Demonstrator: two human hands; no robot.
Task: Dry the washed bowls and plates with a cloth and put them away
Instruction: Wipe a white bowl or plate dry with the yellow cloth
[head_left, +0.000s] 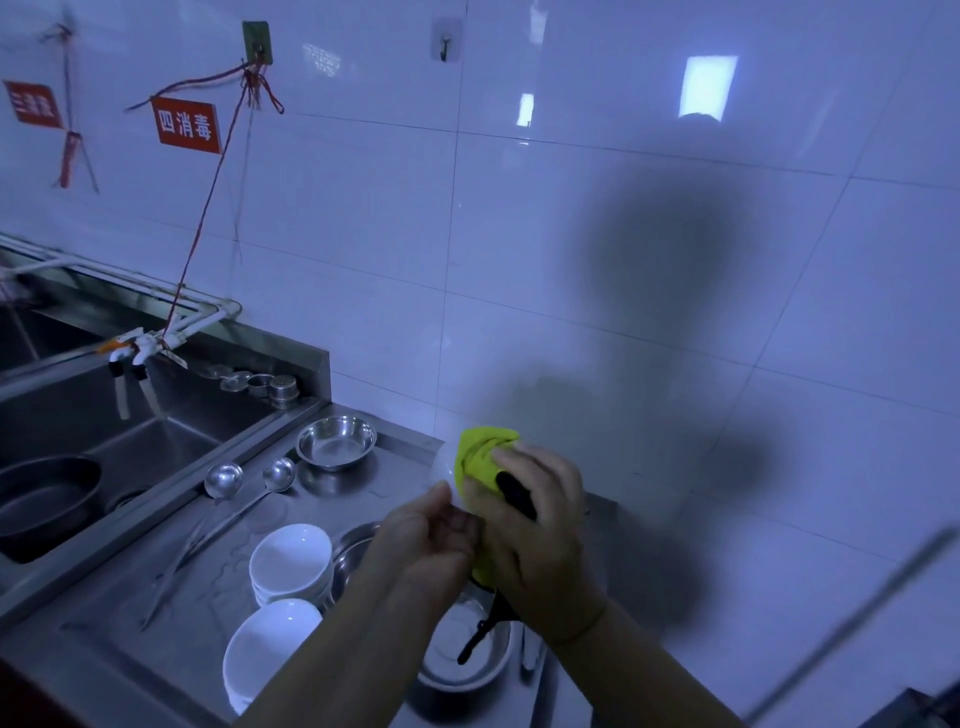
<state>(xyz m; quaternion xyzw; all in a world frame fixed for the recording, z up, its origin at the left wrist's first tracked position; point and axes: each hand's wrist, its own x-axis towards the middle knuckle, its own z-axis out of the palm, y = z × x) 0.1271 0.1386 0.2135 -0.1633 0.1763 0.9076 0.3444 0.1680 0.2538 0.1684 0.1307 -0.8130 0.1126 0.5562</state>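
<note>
The right hand (540, 525) curls round a bunched yellow-green cloth (480, 454) and presses it against a small white bowl (444, 467), of which only a pale sliver of rim shows at the cloth's left edge. A black strap or handle (514, 499) runs under the right fingers and dangles below the wrists. The left hand (426, 540) pinches the bowl's near rim, fingers curled, touching the right hand. Both hands are raised above the steel counter (171, 618), close to the tiled wall (571, 260) at the counter's back edge.

Directly beneath the hands sits a steel basin (467, 670), partly hidden by the forearms. Just left of it stands a stack of white bowls (291, 564), with a second white stack (265, 649) nearer the counter's front edge. Two ladles (244, 480) lie side by side, handles slanting toward the front, and tongs (176, 571) lie beside them. A steel bowl (336, 441) rests by the back edge. Bare wet counter lies between the ladles and the stacks. Further left, the sink (104, 431) drops away, holding a dark pan (47, 493). A red sign (187, 126) hangs on the wall.
</note>
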